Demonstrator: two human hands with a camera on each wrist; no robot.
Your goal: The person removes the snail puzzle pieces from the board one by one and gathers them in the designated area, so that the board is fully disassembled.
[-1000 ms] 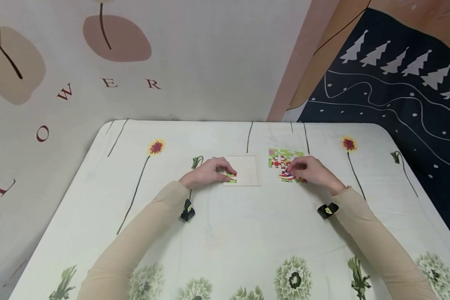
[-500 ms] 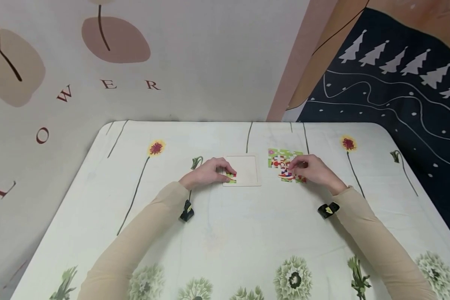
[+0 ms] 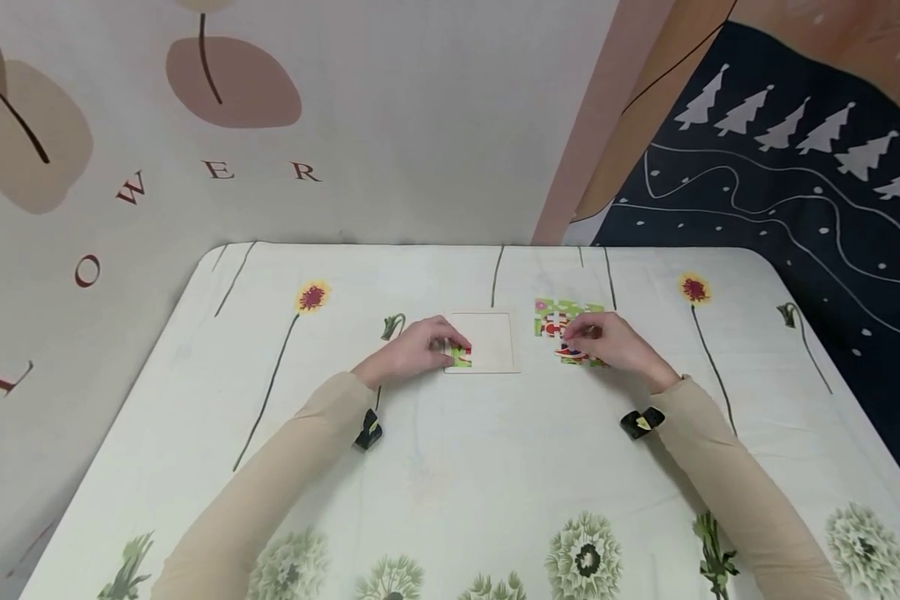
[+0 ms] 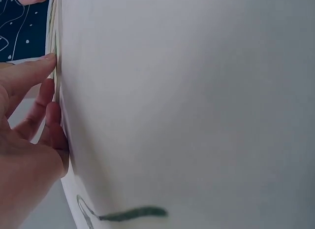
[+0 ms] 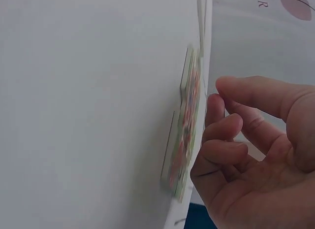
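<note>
My left hand (image 3: pixel 416 348) rests at the left side of a flat, pale puzzle board (image 3: pixel 495 342). Its thumb and index finger are spread around a green and red puzzle piece (image 3: pixel 461 357) in the board's lower left corner. In the left wrist view, its thumb touches the board seen edge-on. To the right, several joined puzzle pieces (image 3: pixel 551 308) lie on the table in a bright picture. Over their lower right part hovers my right hand (image 3: pixel 617 346), fingers curled, thumb and index tips close together. Whether a piece is between those tips is hidden.
The table wears a white cloth (image 3: pixel 435 467) printed with flowers. A pale printed curtain (image 3: pixel 420 125) hangs behind its far edge, with a dark one (image 3: pixel 780 192) to the right. A small black camera sits at each wrist.
My right hand has shifted slightly left over the puzzle pieces. The left hand stays at the board, and the corner piece has not moved.
</note>
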